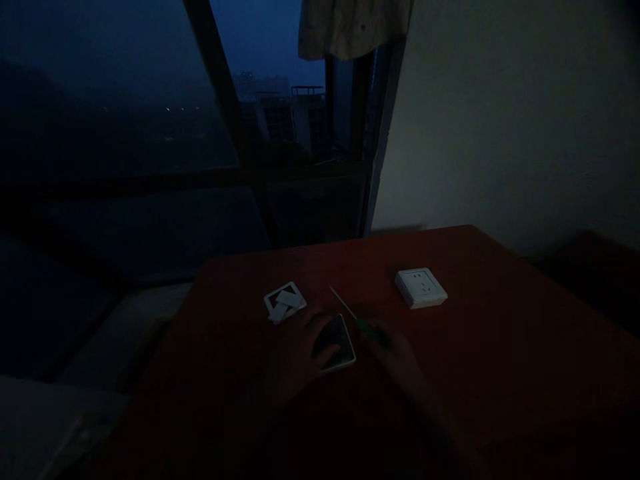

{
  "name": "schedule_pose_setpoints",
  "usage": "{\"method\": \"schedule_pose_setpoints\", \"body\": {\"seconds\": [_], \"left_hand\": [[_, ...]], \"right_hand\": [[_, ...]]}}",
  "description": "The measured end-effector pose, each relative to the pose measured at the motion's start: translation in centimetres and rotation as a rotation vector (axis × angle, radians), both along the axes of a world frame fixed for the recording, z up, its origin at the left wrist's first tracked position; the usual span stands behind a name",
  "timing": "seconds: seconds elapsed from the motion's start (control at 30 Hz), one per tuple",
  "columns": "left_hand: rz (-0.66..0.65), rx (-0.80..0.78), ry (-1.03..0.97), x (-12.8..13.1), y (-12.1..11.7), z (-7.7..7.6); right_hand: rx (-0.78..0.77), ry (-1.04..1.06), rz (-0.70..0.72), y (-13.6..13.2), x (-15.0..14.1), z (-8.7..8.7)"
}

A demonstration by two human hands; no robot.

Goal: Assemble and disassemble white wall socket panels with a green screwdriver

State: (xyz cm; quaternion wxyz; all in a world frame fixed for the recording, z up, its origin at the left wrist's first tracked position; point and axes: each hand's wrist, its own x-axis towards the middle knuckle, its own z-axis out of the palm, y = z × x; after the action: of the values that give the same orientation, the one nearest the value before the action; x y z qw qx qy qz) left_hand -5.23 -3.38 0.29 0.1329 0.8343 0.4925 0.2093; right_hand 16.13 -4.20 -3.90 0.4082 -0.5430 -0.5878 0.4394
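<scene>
The scene is very dark. My left hand (pixel 300 350) rests on a square socket body (pixel 339 345) lying on the red table (pixel 490 347), fingers curled over its left side. My right hand (pixel 395 353) is closed around the green handle of a thin screwdriver (pixel 350 312), whose shaft points up and left, past the socket body. A white frame with loose white cover pieces (pixel 284 302) lies just beyond my left hand.
A complete white wall socket (pixel 421 287) lies on the table to the right of the screwdriver tip. A dark window with a slanted frame (pixel 220 87) fills the back left, a pale wall (pixel 500 120) the back right. A cloth (pixel 350 27) hangs at top.
</scene>
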Motion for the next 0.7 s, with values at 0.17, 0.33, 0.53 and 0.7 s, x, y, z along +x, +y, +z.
{"method": "schedule_pose_setpoints", "body": {"seconds": [0.17,0.33,0.53,0.7], "left_hand": [[0.039,-0.084,-0.053,-1.2,-1.1,-1.2],[0.05,-0.108,-0.065,-1.8,-1.4,-2.3],[0.03,-0.119,-0.134,-1.7,-1.4,-3.0],[0.042,-0.118,-0.172,-1.5,-1.5,-2.9]], "right_hand": [[-0.112,0.045,-0.026,-0.1,1.7,0.7],[-0.013,-0.154,0.059,0.3,4.5,4.5],[0.224,-0.469,0.081,0.8,6.2,11.9],[0.414,-0.541,0.077,1.1,6.2,15.5]]}}
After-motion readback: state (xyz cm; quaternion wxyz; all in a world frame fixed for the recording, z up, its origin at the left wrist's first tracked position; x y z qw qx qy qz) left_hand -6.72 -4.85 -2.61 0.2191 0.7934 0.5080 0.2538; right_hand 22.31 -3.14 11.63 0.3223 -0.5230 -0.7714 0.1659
